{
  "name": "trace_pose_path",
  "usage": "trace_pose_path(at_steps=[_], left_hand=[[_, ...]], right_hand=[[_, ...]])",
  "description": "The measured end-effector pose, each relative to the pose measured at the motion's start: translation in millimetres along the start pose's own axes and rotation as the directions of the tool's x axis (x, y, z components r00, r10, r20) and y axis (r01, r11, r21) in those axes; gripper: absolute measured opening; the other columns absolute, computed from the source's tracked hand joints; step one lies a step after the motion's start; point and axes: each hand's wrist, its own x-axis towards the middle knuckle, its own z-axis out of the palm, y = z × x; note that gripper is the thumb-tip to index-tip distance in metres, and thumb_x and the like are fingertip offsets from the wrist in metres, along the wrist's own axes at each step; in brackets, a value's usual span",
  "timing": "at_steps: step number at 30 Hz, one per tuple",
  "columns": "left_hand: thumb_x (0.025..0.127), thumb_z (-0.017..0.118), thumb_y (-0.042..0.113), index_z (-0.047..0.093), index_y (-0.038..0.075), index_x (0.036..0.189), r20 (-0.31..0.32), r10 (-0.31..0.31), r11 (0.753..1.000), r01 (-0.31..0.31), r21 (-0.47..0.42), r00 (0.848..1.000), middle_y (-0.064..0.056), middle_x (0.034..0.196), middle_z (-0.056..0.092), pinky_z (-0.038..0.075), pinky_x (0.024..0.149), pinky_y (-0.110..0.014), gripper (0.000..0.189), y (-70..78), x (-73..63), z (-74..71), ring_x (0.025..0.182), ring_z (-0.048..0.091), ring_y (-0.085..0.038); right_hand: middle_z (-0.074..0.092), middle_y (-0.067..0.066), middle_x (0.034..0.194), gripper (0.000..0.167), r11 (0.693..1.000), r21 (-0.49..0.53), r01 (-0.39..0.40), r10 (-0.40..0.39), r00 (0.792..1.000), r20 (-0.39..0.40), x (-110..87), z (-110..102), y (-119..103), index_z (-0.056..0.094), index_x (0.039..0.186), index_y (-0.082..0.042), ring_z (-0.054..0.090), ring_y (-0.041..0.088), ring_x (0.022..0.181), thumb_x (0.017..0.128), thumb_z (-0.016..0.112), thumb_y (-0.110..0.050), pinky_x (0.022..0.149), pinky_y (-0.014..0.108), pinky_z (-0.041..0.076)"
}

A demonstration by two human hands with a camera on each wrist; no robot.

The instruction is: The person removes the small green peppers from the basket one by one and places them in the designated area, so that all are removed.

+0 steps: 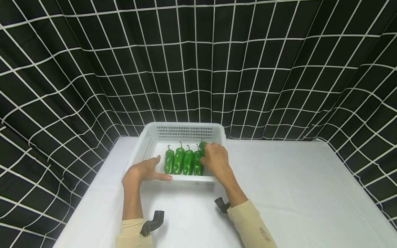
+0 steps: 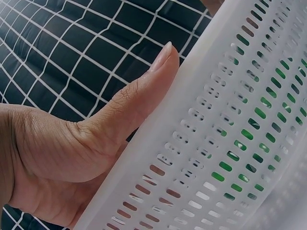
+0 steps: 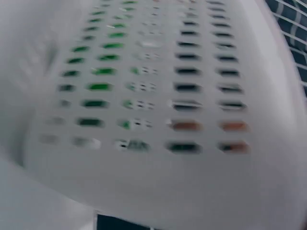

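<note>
Several glossy green peppers (image 1: pixel 188 162) lie side by side, stems away from me, in a white slotted plastic basket (image 1: pixel 186 124). At the basket's right side, my right hand (image 1: pixel 216 159) holds the rightmost green pepper (image 1: pixel 202 146); the hand covers most of it. My left hand (image 1: pixel 144 171) rests at the front left corner, its straight thumb along the front rim. The left wrist view has that thumb (image 2: pixel 139 98) against the rim of the basket (image 2: pixel 192 91), with skin showing through the slots. In the blurred right wrist view, the basket wall (image 3: pixel 144 177) hides the right hand except for skin patches.
The basket stands on a white-covered table (image 1: pixel 291 175), near its back edge. Behind and on both sides hangs a black curtain (image 1: pixel 257 75) with a white grid. A dark wrist mount (image 1: pixel 153 223) is on the left forearm, another (image 1: pixel 221 205) on the right.
</note>
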Motion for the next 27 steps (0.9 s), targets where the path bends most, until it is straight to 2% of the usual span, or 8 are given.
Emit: trace_pose_path(at_steps=[4,7,9,14,22,27], left_hand=[[0.079,0.078,0.07,0.023,0.002,0.165,0.011,-0.011,1.0,0.011,-0.012,1.0,-0.027,0.168,0.031,0.032,0.126,-0.064,0.122,-0.8,-1.2,0.2,0.155,0.03,-0.05],[0.079,0.078,0.071,0.023,0.002,0.165,0.01,-0.009,1.0,0.009,-0.009,1.0,-0.027,0.168,0.031,0.033,0.126,-0.065,0.123,-0.8,-1.2,-0.1,0.155,0.031,-0.051],[0.079,0.078,0.071,0.024,0.003,0.165,0.007,-0.01,1.0,0.01,-0.015,1.0,-0.027,0.168,0.031,0.033,0.126,-0.064,0.122,-0.8,-0.8,-0.2,0.155,0.031,-0.051],[0.079,0.078,0.07,0.024,0.002,0.165,0.003,-0.006,1.0,0.006,-0.017,1.0,-0.028,0.168,0.031,0.033,0.125,-0.066,0.123,0.7,-1.4,-0.4,0.155,0.031,-0.052],[0.08,0.079,0.068,0.023,0.001,0.165,0.008,0.007,1.0,-0.007,-0.023,1.0,-0.028,0.168,0.029,0.031,0.126,-0.067,0.121,1.8,-2.3,-0.1,0.155,0.029,-0.053],[0.08,0.079,0.068,0.024,0.0,0.164,0.009,0.013,1.0,-0.013,-0.013,1.0,-0.029,0.168,0.03,0.032,0.125,-0.066,0.121,1.5,-1.1,-0.3,0.154,0.03,-0.053]], right_hand=[[0.077,0.013,0.091,0.045,0.982,0.188,-0.029,0.018,0.998,0.06,0.1,-18.1,6.0,0.071,0.127,0.0,0.064,0.018,0.066,0.084,0.083,-0.011,0.057,0.028,0.053],[0.077,0.015,0.096,0.061,0.959,0.282,-0.04,0.014,0.995,0.096,-0.9,-31.4,9.8,0.061,0.143,-0.002,0.065,0.017,0.066,0.088,0.083,-0.014,0.055,0.026,0.052],[0.077,0.016,0.095,0.062,0.943,0.331,-0.045,0.008,0.994,0.113,-2.3,-39.4,12.1,0.059,0.146,-0.002,0.067,0.018,0.068,0.089,0.082,-0.014,0.055,0.025,0.053],[0.076,0.019,0.103,0.061,0.918,0.395,-0.042,-0.007,0.992,0.122,-5.9,-56.2,17.1,0.058,0.147,-0.002,0.074,0.023,0.083,0.091,0.08,-0.012,0.063,0.027,0.061],[0.077,0.022,0.107,0.06,0.905,0.424,-0.029,-0.012,0.995,0.095,-10.9,-73.6,27.7,0.055,0.149,-0.002,0.078,0.03,0.091,0.094,0.077,-0.014,0.069,0.034,0.064],[0.075,0.024,0.111,0.06,0.905,0.424,-0.033,0.002,0.997,0.073,-13.6,-82.8,40.0,0.05,0.153,-0.003,0.078,0.033,0.095,0.098,0.073,-0.013,0.077,0.042,0.065]])
